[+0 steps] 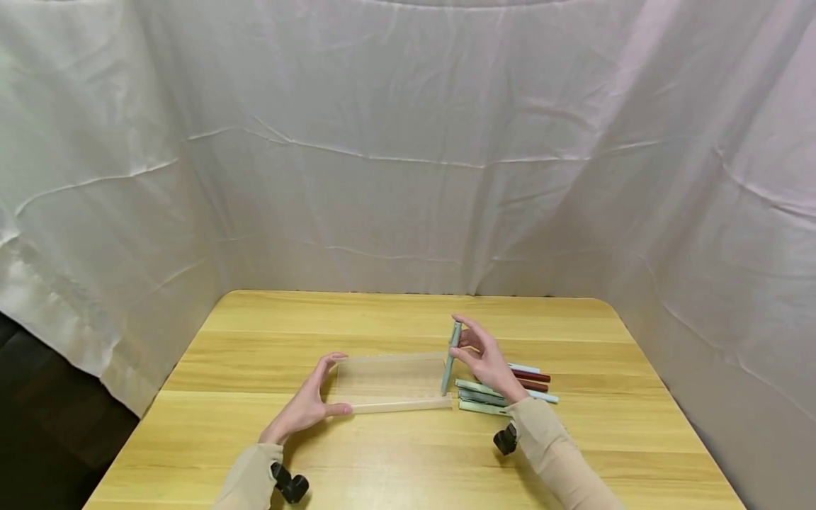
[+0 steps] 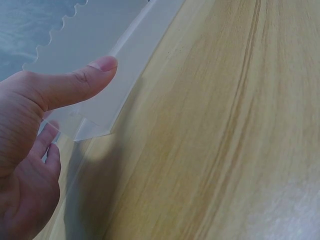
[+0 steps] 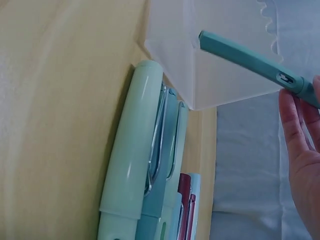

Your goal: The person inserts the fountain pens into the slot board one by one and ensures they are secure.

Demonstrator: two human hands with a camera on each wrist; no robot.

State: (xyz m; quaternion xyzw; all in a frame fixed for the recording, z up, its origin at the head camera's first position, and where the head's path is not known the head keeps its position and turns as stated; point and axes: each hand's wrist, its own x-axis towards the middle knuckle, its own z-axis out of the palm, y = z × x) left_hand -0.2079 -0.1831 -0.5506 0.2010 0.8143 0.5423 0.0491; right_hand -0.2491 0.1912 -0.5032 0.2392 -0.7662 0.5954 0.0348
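Beige sleeves [image 1: 248, 482] lean in from the near side of the table [image 1: 395, 460], a black camera [image 1: 293, 486] at each wrist. I see the left hand [image 1: 309, 402] gripping the left end of a tray [image 1: 401, 406], thumb on the near edge, fingers at the far corner. The right hand [image 1: 481, 358] pinches a teal pen [image 1: 451, 361], which stands steep and slightly tilted at the tray's right end; whether its lower tip touches, I can't tell. Just right of the tray, other pens [image 1: 482, 398] lie bunched, pale green, blue and dark red among them. White cloth [image 1: 382, 212] hangs on the far side.
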